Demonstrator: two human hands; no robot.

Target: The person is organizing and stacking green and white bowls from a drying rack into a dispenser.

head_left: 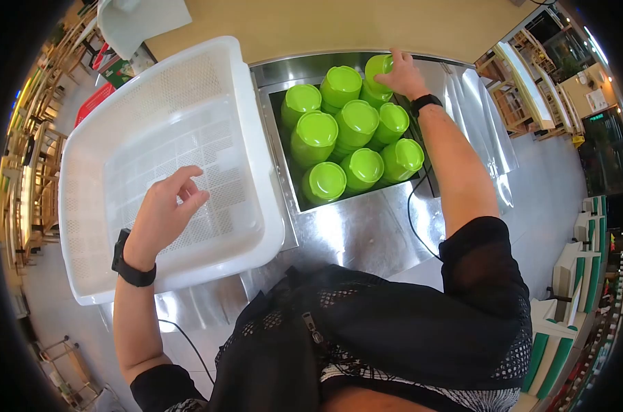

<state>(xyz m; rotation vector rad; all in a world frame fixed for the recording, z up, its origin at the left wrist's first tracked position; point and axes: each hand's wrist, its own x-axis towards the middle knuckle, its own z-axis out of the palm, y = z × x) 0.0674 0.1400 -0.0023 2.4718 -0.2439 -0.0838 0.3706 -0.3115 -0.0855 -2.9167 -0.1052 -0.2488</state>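
Observation:
Several stacks of bright green cups [358,119] stand in a dark recess of the steel counter, right of a large white perforated basket [253,158]. At the back right stack, my right hand [402,74] has its fingers around the top green cup [378,71]. Over the basket hangs my left hand [168,209], fingers curved and apart, holding nothing. Inside the basket only the mesh floor shows.
The steel counter [363,230] runs in front of the recess, with a black cable [412,213] across it. Behind is a tan panel [311,27]. Clear plastic sheeting [473,113] lies at the right. White cloth or paper [143,24] is at the back left.

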